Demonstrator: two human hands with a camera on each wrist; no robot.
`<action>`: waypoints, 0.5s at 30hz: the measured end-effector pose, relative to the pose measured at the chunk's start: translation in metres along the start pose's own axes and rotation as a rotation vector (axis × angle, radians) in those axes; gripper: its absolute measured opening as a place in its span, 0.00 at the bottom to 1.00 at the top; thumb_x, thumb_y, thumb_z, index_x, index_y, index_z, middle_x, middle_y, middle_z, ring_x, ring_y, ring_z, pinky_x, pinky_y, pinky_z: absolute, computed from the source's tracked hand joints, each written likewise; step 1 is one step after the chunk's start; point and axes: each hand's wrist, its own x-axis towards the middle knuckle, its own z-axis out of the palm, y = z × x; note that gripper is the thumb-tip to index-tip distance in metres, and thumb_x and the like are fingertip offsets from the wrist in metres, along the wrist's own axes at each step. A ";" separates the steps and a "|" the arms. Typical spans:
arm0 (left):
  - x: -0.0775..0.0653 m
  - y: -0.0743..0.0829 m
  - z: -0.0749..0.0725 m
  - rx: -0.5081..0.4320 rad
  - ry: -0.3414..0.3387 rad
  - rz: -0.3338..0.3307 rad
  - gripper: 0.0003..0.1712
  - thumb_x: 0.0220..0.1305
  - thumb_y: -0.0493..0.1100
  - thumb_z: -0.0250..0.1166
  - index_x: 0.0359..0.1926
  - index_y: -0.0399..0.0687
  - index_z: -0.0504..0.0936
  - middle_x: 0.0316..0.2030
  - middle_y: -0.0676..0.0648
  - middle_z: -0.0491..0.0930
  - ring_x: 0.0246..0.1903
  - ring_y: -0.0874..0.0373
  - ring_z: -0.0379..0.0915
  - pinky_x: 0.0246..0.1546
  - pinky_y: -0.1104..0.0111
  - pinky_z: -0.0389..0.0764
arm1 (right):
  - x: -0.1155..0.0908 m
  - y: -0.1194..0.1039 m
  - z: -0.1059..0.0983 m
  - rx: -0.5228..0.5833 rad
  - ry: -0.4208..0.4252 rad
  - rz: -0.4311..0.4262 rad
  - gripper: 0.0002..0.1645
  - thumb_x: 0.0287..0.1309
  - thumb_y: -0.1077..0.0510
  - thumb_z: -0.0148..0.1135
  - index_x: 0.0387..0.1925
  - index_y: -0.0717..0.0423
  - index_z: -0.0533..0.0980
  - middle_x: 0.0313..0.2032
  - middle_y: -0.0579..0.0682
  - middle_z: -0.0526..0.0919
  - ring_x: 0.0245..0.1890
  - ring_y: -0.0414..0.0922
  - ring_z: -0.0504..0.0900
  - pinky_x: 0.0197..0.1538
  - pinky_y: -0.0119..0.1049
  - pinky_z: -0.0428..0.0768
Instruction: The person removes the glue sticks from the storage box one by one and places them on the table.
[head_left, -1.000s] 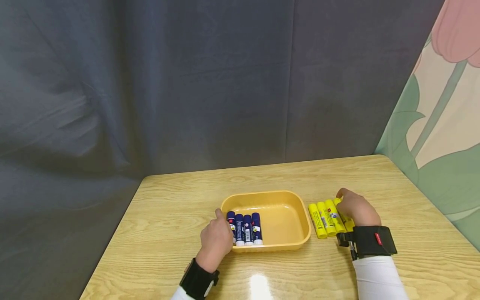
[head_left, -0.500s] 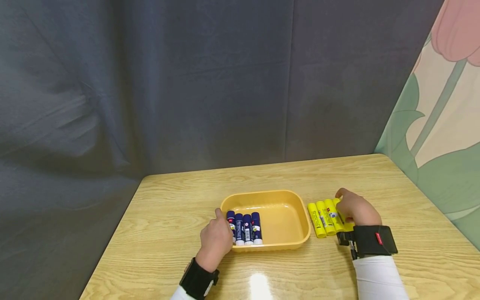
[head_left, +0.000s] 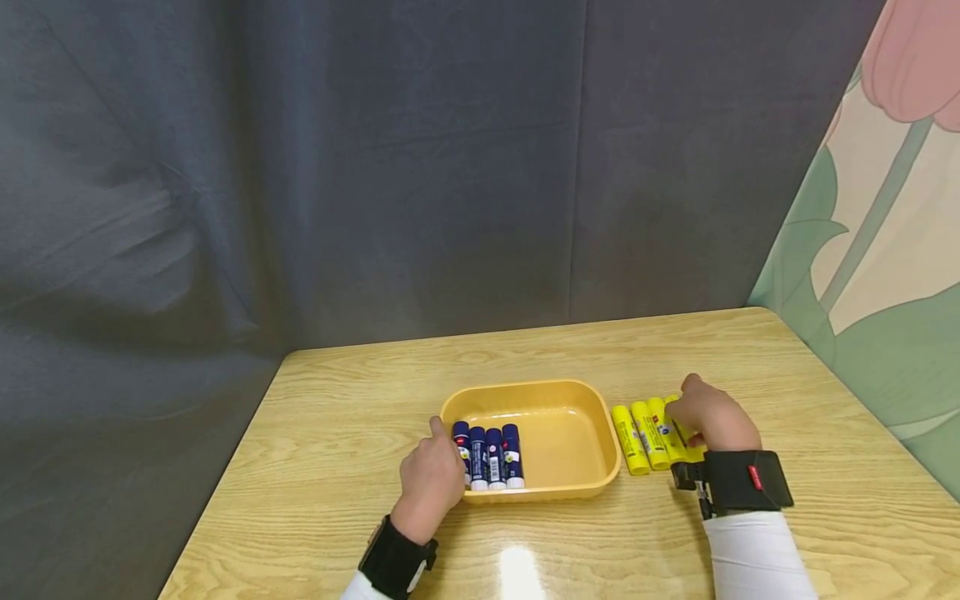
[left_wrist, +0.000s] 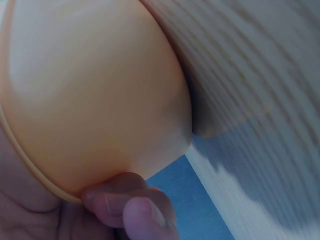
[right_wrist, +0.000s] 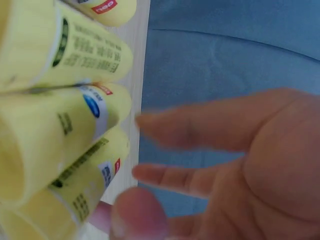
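Observation:
A yellow-orange plastic tray (head_left: 566, 442) sits on the wooden table. Several dark blue glue sticks (head_left: 495, 458) with white ends lie side by side in its left part. My left hand (head_left: 433, 473) grips the tray's left side; in the left wrist view its curled fingers (left_wrist: 132, 200) press under the rim. To the right of the tray, several yellow glue sticks (head_left: 632, 440) lie in a slanted row on the table. My right hand (head_left: 718, 418) hovers at the row's right end, partly hiding the last stick. The right wrist view shows its fingers (right_wrist: 200, 122) spread beside the sticks, gripping none.
The light wooden table (head_left: 337, 475) has a dark grey curtain (head_left: 450, 183) along its back and left side. A wall covering with a pink flower pattern (head_left: 900, 250) borders the right. A bright reflection shows at the table's front.
My right hand's fingers have loosened and shifted slightly at the right end of the yellow row. The left hand and the tray look almost unchanged.

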 end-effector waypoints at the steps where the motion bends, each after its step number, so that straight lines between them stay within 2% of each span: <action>1: 0.000 0.000 0.000 -0.003 0.010 0.004 0.27 0.65 0.44 0.51 0.59 0.31 0.58 0.22 0.38 0.77 0.17 0.50 0.72 0.18 0.56 0.76 | -0.001 -0.001 0.001 -0.008 0.004 0.005 0.37 0.56 0.53 0.56 0.53 0.76 0.52 0.38 0.70 0.70 0.28 0.54 0.75 0.29 0.40 0.79; 6: 0.000 -0.002 0.001 -0.017 0.056 0.024 0.25 0.65 0.43 0.50 0.57 0.31 0.61 0.21 0.38 0.77 0.16 0.49 0.72 0.15 0.56 0.75 | -0.003 -0.008 0.007 -0.061 0.023 0.007 0.52 0.44 0.37 0.65 0.50 0.74 0.53 0.33 0.64 0.73 0.27 0.53 0.76 0.28 0.41 0.78; 10: 0.000 -0.002 0.002 -0.027 0.053 0.031 0.25 0.65 0.43 0.50 0.58 0.30 0.60 0.21 0.38 0.77 0.16 0.50 0.72 0.15 0.56 0.74 | -0.005 -0.011 0.010 -0.107 0.047 0.003 0.56 0.40 0.32 0.65 0.49 0.74 0.54 0.30 0.62 0.74 0.25 0.53 0.75 0.25 0.40 0.76; 15: 0.000 -0.002 0.002 -0.028 0.044 0.032 0.26 0.66 0.43 0.50 0.58 0.30 0.60 0.20 0.39 0.76 0.15 0.51 0.71 0.14 0.57 0.73 | -0.006 -0.013 0.014 -0.145 0.075 0.013 0.67 0.33 0.27 0.65 0.56 0.77 0.51 0.28 0.63 0.75 0.24 0.53 0.74 0.25 0.41 0.74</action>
